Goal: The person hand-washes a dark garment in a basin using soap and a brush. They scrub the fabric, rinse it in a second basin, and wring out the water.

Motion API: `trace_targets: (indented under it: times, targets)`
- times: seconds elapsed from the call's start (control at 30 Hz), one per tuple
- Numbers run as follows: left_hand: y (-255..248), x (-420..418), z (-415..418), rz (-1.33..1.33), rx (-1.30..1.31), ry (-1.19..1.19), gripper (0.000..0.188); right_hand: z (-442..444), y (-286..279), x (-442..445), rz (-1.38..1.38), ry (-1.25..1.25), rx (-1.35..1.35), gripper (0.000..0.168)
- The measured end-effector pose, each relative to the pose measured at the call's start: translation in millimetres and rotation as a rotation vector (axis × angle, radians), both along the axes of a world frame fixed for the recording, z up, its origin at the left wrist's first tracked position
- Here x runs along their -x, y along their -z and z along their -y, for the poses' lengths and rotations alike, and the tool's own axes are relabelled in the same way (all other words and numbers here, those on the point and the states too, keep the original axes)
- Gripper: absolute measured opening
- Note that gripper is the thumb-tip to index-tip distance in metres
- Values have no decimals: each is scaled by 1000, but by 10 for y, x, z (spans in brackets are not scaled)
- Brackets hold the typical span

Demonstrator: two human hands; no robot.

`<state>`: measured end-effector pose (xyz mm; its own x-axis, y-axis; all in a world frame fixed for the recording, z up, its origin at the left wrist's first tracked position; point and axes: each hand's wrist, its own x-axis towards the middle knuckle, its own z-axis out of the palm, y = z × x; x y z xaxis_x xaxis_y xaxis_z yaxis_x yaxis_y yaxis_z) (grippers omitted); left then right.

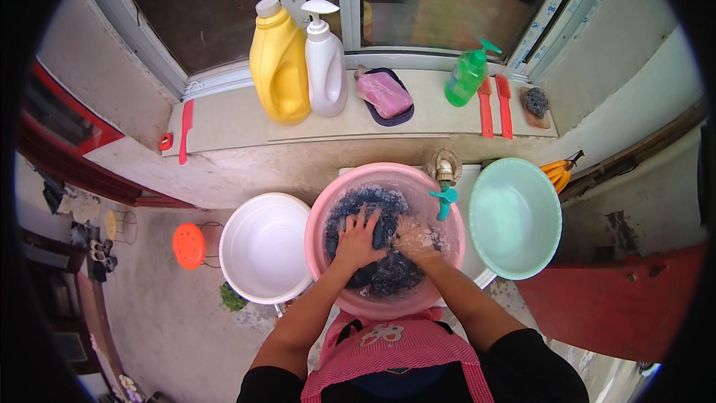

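Observation:
Both my hands are inside a pink plastic basin (386, 309), where a dark cloth (358, 207) lies in sudsy water. My left hand (361, 239) presses flat on the cloth with its fingers spread. My right hand (415, 239) is partly under the foamy water at the cloth's right side; whether its fingers grip the fabric is hidden. A tap with a teal handle (444, 198) reaches over the basin's upper right rim. I cannot tell whether water runs from it.
A white basin (265, 246) stands left, a mint-green basin (516, 218) right. The sill holds a yellow jug (279, 67), white pump bottle (326, 73), pink soap (386, 94), green pump bottle (467, 75), red brushes (504, 109) and a steel scourer (537, 102). An orange stool (189, 246) stands left.

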<state>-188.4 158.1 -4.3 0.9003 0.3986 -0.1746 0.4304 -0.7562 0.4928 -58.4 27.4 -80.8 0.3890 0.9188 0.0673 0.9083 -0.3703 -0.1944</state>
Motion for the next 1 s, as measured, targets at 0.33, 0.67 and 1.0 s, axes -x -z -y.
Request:
trace_targets:
  times: [0.33,0.67,1.0]
  targets:
    - [266,-1,-333,580,537,-343,33,-154,-544,-11,-241,276,12,34]
    - [-1025,53,-313,697,971,-219,26,257,-1840,-173,-698,198,-379,31]
    - [-1462,106,-342,955,529,-171,32,239,-2473,-205,-1108,57,-691,33]
